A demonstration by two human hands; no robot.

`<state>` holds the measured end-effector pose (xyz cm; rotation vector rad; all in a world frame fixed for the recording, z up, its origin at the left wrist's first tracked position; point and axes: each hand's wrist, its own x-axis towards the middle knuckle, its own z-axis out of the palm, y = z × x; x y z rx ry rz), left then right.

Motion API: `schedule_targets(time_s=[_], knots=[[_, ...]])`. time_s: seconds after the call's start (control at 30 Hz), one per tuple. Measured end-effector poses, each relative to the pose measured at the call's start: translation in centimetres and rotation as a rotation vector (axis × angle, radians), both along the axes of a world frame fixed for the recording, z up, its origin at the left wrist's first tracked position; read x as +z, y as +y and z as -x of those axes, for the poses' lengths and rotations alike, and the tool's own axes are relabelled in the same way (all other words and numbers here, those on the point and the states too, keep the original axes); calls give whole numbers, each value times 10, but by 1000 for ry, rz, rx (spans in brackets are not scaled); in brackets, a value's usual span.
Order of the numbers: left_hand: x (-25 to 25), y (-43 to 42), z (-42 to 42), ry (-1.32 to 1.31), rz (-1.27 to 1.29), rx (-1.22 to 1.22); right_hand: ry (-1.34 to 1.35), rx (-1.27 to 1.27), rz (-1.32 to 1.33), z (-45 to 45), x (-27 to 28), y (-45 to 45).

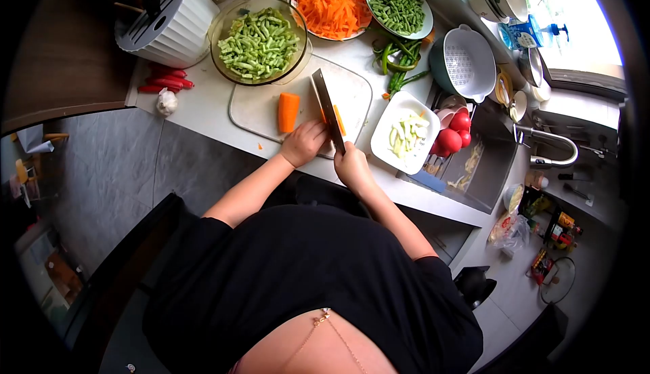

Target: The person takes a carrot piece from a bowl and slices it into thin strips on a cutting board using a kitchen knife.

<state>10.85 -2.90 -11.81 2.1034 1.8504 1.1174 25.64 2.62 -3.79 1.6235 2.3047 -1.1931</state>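
My right hand (pixel 352 165) is wrapped round the handle of a kitchen knife (pixel 326 99), its blade upright over the white cutting board (pixel 254 106). Close against the blade's left side, my left hand (pixel 305 142) has its fingers bent down on a carrot, mostly hidden by the hand and blade. Orange carrot slices (pixel 340 120) show just right of the blade. A thick carrot piece (pixel 288 112) lies apart on the board, left of the knife.
Behind the board are a glass bowl of chopped green beans (pixel 258 43), a plate of carrot slices (pixel 332 7) and a plate of cut green beans (pixel 398 9). Green peppers (pixel 399 66), a white dish (pixel 386 145), tomatoes (pixel 449 141), a sink (pixel 484 177), garlic (pixel 166 101) and a knife block (pixel 183 25) surround it.
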Motion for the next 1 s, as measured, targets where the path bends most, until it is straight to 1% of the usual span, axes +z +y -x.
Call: schedule_targets(time_s=[0.03, 0.13, 0.27, 0.33, 0.37, 0.43, 0.47, 0.53, 0.57, 0.6, 0.63, 0.7, 0.73, 0.77, 0.83, 0.87, 0.9, 0.97, 1.0], knots=[[0, 0, 0, 15, -1, 2, 9, -3, 4, 3, -1, 1], [-6, -3, -2, 23, 111, -11, 14, 5, -5, 6, -6, 4], [-1, 2, -4, 14, 20, 0, 28, 6, -21, 9, -11, 12], [2, 5, -5, -2, -18, 0, 46, 14, -30, 8, -6, 18], [3, 6, -5, -9, -36, 3, 64, -20, 11, 6, -1, 21], [-4, 6, -5, -53, -27, 5, 103, -78, 102, 3, 18, 29], [-9, 3, -2, -72, -18, 14, 144, -120, 89, -4, 25, 31], [11, 0, -2, -184, -11, 123, 229, -201, 62, -17, 37, 33], [18, -2, -4, -245, -6, 172, 171, -206, 30, -25, 34, 37], [17, -4, -5, -297, 25, 197, 152, -253, 110, -31, 40, 40], [16, -5, -9, -281, 38, 221, 132, -301, 188, -36, 46, 42], [14, 0, -16, -251, 60, 264, 151, -336, 255, -53, 21, 41], [14, 2, -18, -232, 123, 242, 159, -352, 289, -60, 7, 38], [13, 6, -21, -228, 125, 231, 173, -369, 320, -67, -5, 34], [12, 18, -26, -219, 133, 219, 231, -423, 402, -71, -11, 30], [11, 22, -29, -237, 179, 216, 268, -449, 459, -72, -14, 27], [10, 25, -32, -211, 190, 224, 303, -458, 514, -68, -16, 24], [9, 31, -36, -160, 206, 233, 286, -383, 581, -59, -24, 21], [6, 32, -38, -123, 158, 242, 321, -396, 616, -51, -26, 19]])
